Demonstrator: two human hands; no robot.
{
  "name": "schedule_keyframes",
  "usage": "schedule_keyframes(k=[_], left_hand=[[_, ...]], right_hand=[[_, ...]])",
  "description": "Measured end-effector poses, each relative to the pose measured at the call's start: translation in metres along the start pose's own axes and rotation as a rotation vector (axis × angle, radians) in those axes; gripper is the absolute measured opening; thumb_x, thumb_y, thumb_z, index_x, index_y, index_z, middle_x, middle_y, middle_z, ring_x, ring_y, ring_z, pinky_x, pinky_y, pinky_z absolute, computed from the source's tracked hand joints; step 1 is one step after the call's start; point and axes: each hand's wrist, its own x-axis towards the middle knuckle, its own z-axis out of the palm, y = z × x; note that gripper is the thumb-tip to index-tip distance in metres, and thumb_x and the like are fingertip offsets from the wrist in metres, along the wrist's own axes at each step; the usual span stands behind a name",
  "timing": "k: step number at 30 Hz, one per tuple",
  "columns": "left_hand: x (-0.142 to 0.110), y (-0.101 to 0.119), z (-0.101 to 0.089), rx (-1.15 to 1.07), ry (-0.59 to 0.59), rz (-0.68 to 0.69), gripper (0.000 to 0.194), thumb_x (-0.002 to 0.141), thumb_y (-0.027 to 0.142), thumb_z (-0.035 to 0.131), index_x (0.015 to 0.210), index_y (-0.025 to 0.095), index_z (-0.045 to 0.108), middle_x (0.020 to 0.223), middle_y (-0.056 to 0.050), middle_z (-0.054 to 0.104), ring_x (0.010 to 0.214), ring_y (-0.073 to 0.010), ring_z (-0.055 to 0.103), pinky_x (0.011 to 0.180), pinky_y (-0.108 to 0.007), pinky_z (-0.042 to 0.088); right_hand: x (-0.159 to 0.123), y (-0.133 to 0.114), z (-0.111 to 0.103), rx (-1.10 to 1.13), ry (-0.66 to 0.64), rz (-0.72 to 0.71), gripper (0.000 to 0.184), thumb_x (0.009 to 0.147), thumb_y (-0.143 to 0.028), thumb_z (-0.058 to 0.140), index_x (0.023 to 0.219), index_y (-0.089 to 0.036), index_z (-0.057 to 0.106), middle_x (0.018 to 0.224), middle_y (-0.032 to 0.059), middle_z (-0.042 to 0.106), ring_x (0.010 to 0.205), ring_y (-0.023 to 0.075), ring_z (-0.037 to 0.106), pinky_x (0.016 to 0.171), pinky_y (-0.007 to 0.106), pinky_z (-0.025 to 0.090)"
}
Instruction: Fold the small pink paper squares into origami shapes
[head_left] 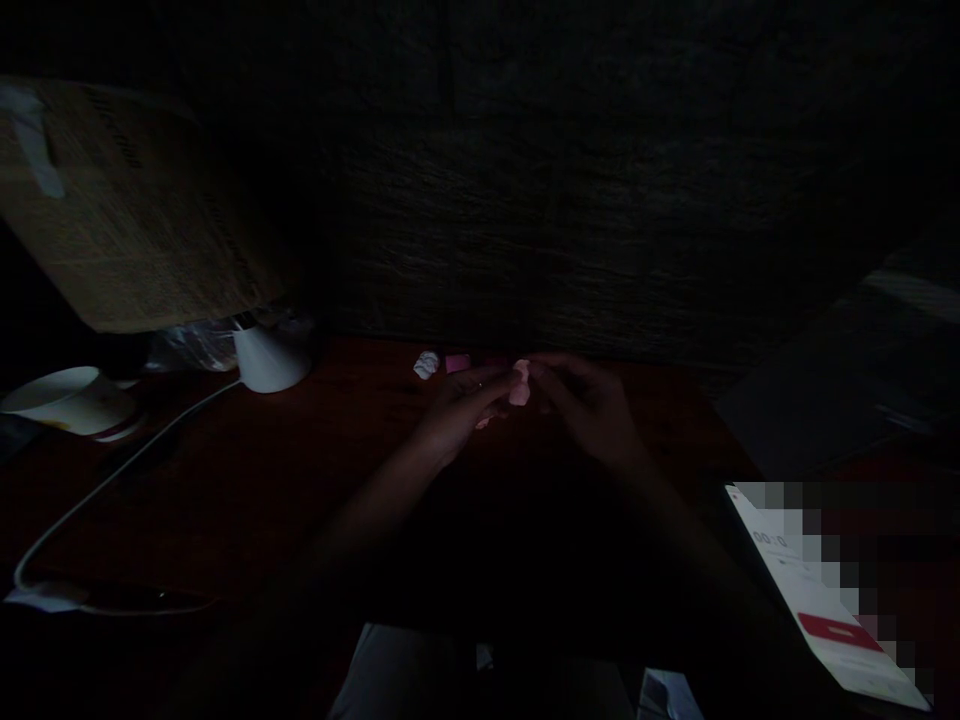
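Note:
A small crumpled pink piece (520,385), perhaps paper or clay, is pinched between my two hands above the dark red-brown table (360,470). My left hand (461,408) grips it from the left with thumb and fingers. From the right, the bent fingers of my right hand (589,400) close on its other side. Below my left fingers another bit of pink (482,423) shows, mostly hidden. Just beyond my left hand lie a crumpled white lump (427,364) and a flat pink piece (457,362). The scene is very dark, so the material is unclear.
On the left stand a paper cup (71,400), a white cone-shaped lamp base (270,360) with a white cable (127,460), and a large brown paper bag or shade (150,210). A lit screen (817,590) is at the lower right. A dark textured wall (525,200) rises behind.

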Motion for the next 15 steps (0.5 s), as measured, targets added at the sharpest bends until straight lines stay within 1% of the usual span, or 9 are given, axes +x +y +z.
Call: schedule_keyframes(k=[5, 8, 12, 15], left_hand=[[0.001, -0.001, -0.001, 0.003, -0.006, 0.017, 0.033, 0.071, 0.045, 0.085, 0.085, 0.016, 0.078, 0.071, 0.0, 0.063, 0.056, -0.0063, 0.049, 0.049, -0.02, 0.031], [0.001, -0.001, -0.001, 0.01, 0.029, 0.016, 0.034, 0.071, 0.047, 0.085, 0.087, 0.017, 0.078, 0.073, -0.001, 0.065, 0.056, -0.0069, 0.051, 0.047, -0.02, 0.03], [0.001, -0.002, 0.0, 0.003, 0.086, 0.023, 0.038, 0.069, 0.047, 0.087, 0.091, 0.017, 0.079, 0.076, -0.002, 0.067, 0.057, -0.0083, 0.056, 0.047, -0.02, 0.032], [0.0, -0.002, 0.0, 0.003, 0.106, 0.035, 0.039, 0.07, 0.049, 0.087, 0.092, 0.018, 0.079, 0.075, -0.001, 0.066, 0.055, -0.008, 0.056, 0.046, -0.02, 0.033]], right_hand=[[-0.001, 0.002, 0.003, 0.013, 0.032, 0.003, 0.024, 0.092, -0.044, 0.07, 0.101, -0.023, 0.077, 0.084, 0.0016, 0.075, 0.063, 0.0117, 0.062, 0.056, 0.025, 0.051], [-0.002, 0.002, 0.006, -0.013, 0.071, 0.006, 0.023, 0.092, -0.043, 0.07, 0.1, -0.023, 0.078, 0.087, 0.0025, 0.075, 0.064, 0.0126, 0.063, 0.057, 0.027, 0.051], [-0.003, 0.002, 0.011, -0.059, 0.116, -0.03, 0.019, 0.092, -0.04, 0.069, 0.098, -0.026, 0.079, 0.094, 0.0038, 0.076, 0.072, 0.0159, 0.066, 0.06, 0.029, 0.052], [-0.004, 0.002, 0.013, -0.073, 0.124, -0.065, 0.016, 0.093, -0.036, 0.068, 0.1, -0.028, 0.081, 0.099, 0.0039, 0.076, 0.081, 0.0184, 0.068, 0.067, 0.033, 0.055]])
